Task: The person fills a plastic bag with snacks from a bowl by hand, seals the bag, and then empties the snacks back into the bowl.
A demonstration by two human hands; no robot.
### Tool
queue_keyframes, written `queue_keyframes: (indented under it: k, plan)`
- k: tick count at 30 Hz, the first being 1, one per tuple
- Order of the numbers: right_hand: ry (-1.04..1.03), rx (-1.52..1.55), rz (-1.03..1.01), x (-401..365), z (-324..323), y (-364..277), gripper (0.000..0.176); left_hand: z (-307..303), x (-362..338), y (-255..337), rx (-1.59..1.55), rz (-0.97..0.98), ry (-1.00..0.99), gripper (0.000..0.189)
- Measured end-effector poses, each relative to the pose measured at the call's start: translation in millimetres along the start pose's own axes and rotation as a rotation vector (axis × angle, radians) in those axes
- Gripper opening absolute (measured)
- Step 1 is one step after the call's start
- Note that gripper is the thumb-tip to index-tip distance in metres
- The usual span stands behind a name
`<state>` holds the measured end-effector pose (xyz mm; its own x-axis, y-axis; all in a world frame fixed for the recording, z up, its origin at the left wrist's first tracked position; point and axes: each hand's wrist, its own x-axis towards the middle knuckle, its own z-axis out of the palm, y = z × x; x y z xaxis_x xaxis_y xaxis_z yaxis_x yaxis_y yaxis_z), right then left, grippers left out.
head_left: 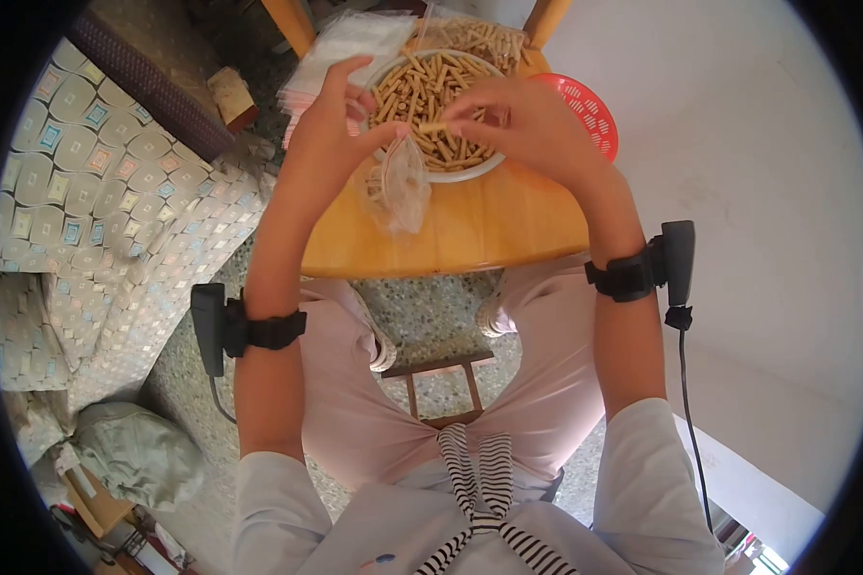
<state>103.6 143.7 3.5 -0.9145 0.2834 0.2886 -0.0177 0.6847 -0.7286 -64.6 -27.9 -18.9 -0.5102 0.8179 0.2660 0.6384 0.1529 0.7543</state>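
My left hand [336, 125] pinches the upper edge of a small clear plastic bag [403, 192] between thumb and fingers. The bag hangs over the near rim of a pale round bowl [463, 176]. Heaped in that bowl are many short tan wooden dowels [417, 81]. Over its right side is my right hand [527, 120], its fingertips closed on one dowel [433, 126] close to the bag's mouth. Something small and tan shows through the bag, but I cannot make out how much is inside.
The bowl stands on a wooden chair seat [489, 235]. Flat clear bags [355, 38] are stacked at its back left, and a filled bag of dowels [475, 36] lies behind. A red perforated basket [590, 110] sits to the right, near a white wall [738, 144]. Patterned cloth [96, 201] hangs at left.
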Motion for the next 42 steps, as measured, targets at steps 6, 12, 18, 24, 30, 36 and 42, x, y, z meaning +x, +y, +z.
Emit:
queue_keyframes:
  k: [6, 12, 18, 24, 30, 36, 42]
  plan:
    - [-0.307, -0.077, 0.055, -5.9, 12.9, 1.9, 0.018, -12.5, -8.7, 9.5, -0.064, -0.307, -0.29, 0.071]
    - [-0.266, -0.07, -0.061, -1.7, 44.7, 2.3, 0.024, -13.8, -2.1, 3.8, -0.377, -0.329, -0.376, 0.061]
    - [-0.305, -0.109, 0.02, -0.1, 36.8, -14.1, 0.029, -13.9, 4.6, -2.6, -0.505, -0.371, -0.191, 0.052]
    - [-0.127, -0.058, 0.214, 2.3, 4.6, 12.0, 0.028, -4.6, 0.4, -16.5, -0.04, -0.241, -0.099, 0.033]
    - [0.06, -0.744, 0.037, -12.1, 14.0, 61.9, 0.045, 5.8, -0.3, 4.4, 0.11, -0.241, 0.033, 0.04]
    - [0.098, -0.711, 0.09, -5.7, 24.5, 66.8, 0.043, 6.0, -0.4, 7.6, 0.101, -0.2, 0.036, 0.033]
    - [0.13, -0.768, 0.133, 4.1, 33.8, 73.3, 0.027, 9.3, -1.3, 6.9, 0.111, -0.184, 0.028, 0.029]
